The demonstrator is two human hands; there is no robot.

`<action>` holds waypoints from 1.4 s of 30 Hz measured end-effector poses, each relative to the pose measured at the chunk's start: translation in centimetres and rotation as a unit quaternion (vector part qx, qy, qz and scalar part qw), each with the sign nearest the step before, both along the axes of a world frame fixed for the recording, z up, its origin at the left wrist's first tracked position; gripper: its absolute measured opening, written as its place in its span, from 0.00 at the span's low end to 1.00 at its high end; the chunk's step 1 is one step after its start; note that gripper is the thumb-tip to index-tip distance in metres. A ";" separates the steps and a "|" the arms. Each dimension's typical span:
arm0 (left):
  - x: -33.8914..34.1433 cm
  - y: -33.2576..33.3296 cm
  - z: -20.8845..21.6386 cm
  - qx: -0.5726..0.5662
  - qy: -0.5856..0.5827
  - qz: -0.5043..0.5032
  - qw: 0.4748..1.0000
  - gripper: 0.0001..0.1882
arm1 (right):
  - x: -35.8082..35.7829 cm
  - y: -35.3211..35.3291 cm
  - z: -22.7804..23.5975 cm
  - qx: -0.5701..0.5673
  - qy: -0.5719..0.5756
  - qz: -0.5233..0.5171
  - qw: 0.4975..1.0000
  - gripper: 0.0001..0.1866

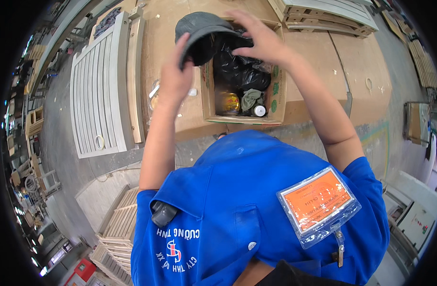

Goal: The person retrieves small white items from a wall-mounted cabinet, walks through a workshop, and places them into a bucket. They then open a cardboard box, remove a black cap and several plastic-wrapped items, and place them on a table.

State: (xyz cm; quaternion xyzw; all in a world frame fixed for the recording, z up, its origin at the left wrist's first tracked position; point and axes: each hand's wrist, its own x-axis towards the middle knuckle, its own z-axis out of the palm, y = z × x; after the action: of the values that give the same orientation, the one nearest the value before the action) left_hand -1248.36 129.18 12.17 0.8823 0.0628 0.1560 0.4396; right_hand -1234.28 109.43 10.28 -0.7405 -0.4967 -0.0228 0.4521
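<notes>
A dark grey cap (199, 24) is held up over a cardboard box, its hollow underside facing me. My left hand (175, 78), slightly blurred, grips the cap's left edge between fingers and thumb. On the other side my right hand (264, 43) has its fingers and thumb spread around the cap's right end; contact with it cannot be made out. Below, the open cardboard box (208, 95) contains black plastic bags (247, 76), a yellow can-like container (231, 102), a grey-green cloth (251, 99) and a white-topped bottle or can (259, 111).
The box stands on a brown board-covered surface (314, 86). A pale slatted wooden panel (97, 90) lies to the left, with stacked wooden frames (328, 16) at the far right. A tape roll (100, 142) rests on the panel. More slatted pieces (118, 214) are stacked at lower left.
</notes>
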 end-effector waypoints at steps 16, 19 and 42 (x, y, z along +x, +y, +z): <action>3.2 16.4 -26.6 -0.720 0.134 0.306 0.608 0.23 | 5.2 -1.2 -9.4 -0.210 0.018 -0.327 0.921 0.16; 2.0 17.0 -25.7 -0.476 0.133 0.356 0.793 0.28 | 4.2 0.7 -11.6 -0.224 0.050 -0.311 0.922 0.18; 13.4 -6.5 -10.0 -0.634 0.124 -0.087 0.758 0.16 | -2.6 -13.4 0.1 0.101 0.465 -0.198 0.857 0.33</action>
State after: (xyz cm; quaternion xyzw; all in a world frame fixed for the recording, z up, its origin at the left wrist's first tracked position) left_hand -1234.96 122.72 2.19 0.4149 0.1247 -0.0695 0.8986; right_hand -1236.85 96.06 10.41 -0.6979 -0.0667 0.1853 0.6886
